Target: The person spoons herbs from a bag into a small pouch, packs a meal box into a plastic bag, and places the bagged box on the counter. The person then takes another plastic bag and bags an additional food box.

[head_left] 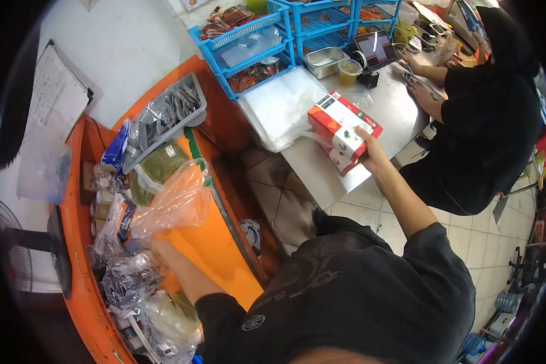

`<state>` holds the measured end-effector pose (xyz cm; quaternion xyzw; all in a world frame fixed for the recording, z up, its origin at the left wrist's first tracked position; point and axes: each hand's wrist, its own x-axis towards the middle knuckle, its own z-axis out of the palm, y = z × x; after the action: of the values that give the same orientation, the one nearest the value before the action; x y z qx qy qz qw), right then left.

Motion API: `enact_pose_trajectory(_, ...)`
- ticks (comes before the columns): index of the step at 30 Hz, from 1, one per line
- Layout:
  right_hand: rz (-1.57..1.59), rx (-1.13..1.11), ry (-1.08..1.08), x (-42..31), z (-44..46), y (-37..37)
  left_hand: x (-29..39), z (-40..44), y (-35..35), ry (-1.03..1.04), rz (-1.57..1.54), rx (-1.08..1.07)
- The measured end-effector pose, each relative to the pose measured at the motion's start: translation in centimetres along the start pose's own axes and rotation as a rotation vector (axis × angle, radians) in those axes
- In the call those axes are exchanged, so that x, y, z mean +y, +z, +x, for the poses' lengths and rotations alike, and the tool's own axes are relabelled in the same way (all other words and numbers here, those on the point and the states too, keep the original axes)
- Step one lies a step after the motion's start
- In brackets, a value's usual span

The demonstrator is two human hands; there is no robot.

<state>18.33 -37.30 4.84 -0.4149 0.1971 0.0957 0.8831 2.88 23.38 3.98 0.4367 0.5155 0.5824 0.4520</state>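
Note:
At the edge of the metal table, my right hand [369,147] grips a red and white cardboard box [341,124] by its near end, thumb on top. The box is tilted, with clear plastic showing below its left side. My left hand [156,247] reaches down among crumpled clear plastic bags [127,276] on the orange counter. A large clear plastic bag [179,203] lies just above that hand. The left fingers are blurred and partly hidden, so their grip does not show.
Packets of plastic cutlery fill a grey bin [167,118] on the counter. Blue stacked baskets [242,45], white plastic bags [285,103], a metal pan [324,60] and a tablet [375,48] stand ahead. A co-worker in black [485,121] works at the table's right.

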Motion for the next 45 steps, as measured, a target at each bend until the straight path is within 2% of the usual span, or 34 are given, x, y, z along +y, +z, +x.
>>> enact_pose_trajectory(2,0.052,0.071,0.001,0.7,1.0,-0.8,-1.0,-2.8,1.0,0.036,0.018,0.012)
enact_pose_trajectory(4,0.008,0.197,-0.064,0.8,0.7,-0.4,-2.9,-8.6,2.1,0.055,0.012,-0.108)
enact_pose_trajectory(6,-0.099,0.264,-0.084,1.2,0.9,-0.4,-5.0,-18.5,3.5,-0.126,-0.108,-0.541)
enact_pose_trajectory(7,-0.056,0.251,-0.103,1.4,0.6,-0.2,-5.2,-24.0,3.9,-0.236,-0.154,-0.743)
enact_pose_trajectory(8,-0.037,0.284,-0.086,1.2,0.3,0.3,-4.9,-27.9,4.5,0.135,0.307,-1.141)
enact_pose_trajectory(10,0.06,0.258,-0.059,1.6,0.8,-0.3,-3.2,-38.1,5.2,0.267,0.375,-1.081)
enact_pose_trajectory(12,-0.011,0.356,-0.013,1.2,0.1,0.7,-2.2,-42.8,6.4,0.392,0.143,-1.348)
enact_pose_trajectory(13,-0.036,0.37,-0.019,1.7,0.2,0.1,-1.9,-44.3,7.1,0.33,0.231,-1.558)
enact_pose_trajectory(14,-0.102,0.436,0.084,1.4,-0.2,0.6,-2.5,-46.2,7.9,0.129,0.245,-1.637)
enact_pose_trajectory(15,-0.052,0.455,0.047,1.1,-0.9,1.4,-3.5,-47.6,8.8,-0.122,0.172,-1.678)
enact_pose_trajectory(16,0.089,0.31,-0.102,0.6,-2.0,2.2,-4.7,-48.2,9.8,-0.291,-0.004,-1.791)
enact_pose_trajectory(17,0.125,0.336,-0.109,3.4,0.4,0.3,-5.7,-48.6,10.4,-0.471,-0.17,-1.895)
enact_pose_trajectory(18,0.015,0.412,-0.022,3.1,-0.2,0.3,-6.0,-49.4,10.3,-0.473,-0.182,-1.832)
enact_pose_trajectory(19,-0.189,0.392,0.187,0.8,-1.5,0.5,-5.6,-49.5,10.3,-0.683,-0.103,-1.862)
enact_pose_trajectory(20,-0.181,0.274,0.206,0.7,-1.7,-0.5,-6.7,-49.7,10.9,-0.744,-0.226,-1.904)
enact_pose_trajectory(22,-0.159,0.042,0.244,-0.8,-3.2,-1.3,-6.7,-49.4,11.7,-0.811,-0.189,-1.873)
enact_pose_trajectory(23,-0.294,-0.003,0.177,-0.9,-3.5,-2.4,-7.5,-48.9,12.0,-0.814,-0.209,-1.859)
enact_pose_trajectory(25,-0.593,-0.119,0.072,-1.6,-3.4,-4.6,-5.8,-49.1,11.7,-0.61,-0.183,-1.896)
enact_pose_trajectory(26,-0.831,-0.154,0.258,-2.7,-3.2,-5.2,-4.8,-49.0,11.5,-0.505,-0.177,-1.899)
enact_pose_trajectory(28,-1.297,-0.221,0.645,-6.9,-3.4,-5.5,-4.5,-48.8,11.7,-0.466,-0.121,-1.896)
enact_pose_trajectory(29,-1.237,-0.269,0.732,-8.3,-3.9,-5.6,-4.6,-48.7,11.9,-0.456,-0.109,-1.899)
enact_pose_trajectory(32,-1.114,-0.062,0.207,-0.7,-1.2,-10.4,-3.8,-48.9,10.3,-0.405,-0.078,-1.878)
enact_pose_trajectory(34,-1.049,0.049,0.152,-1.0,-1.5,-9.7,-0.9,-49.2,7.8,-0.343,0.013,-1.898)
enact_pose_trajectory(35,-1.014,0.098,0.129,-1.1,-1.7,-9.4,-3.3,-48.0,7.2,-0.301,0.082,-1.862)
enact_pose_trajectory(38,-0.755,0.115,0.134,-1.0,-1.0,-11.0,-1.9,-45.0,5.8,-0.625,0.377,-1.86)
enact_pose_trajectory(41,-0.757,0.281,0.098,0.0,-0.9,-10.8,-4.9,-44.8,5.5,-0.507,0.184,-2.086)
enact_pose_trajectory(42,-0.855,0.31,-0.049,0.9,-0.9,-10.7,-4.9,-45.3,5.1,-0.73,0.103,-2.021)
enact_pose_trajectory(43,-0.617,0.133,0.047,1.1,-1.3,-11.1,-5.7,-44.8,4.7,-0.666,0.187,-2.109)
enact_pose_trajectory(45,-0.3,-0.115,0.233,-0.7,-2.6,-10.6,-4.2,-45.4,3.8,-0.765,0.335,-1.962)
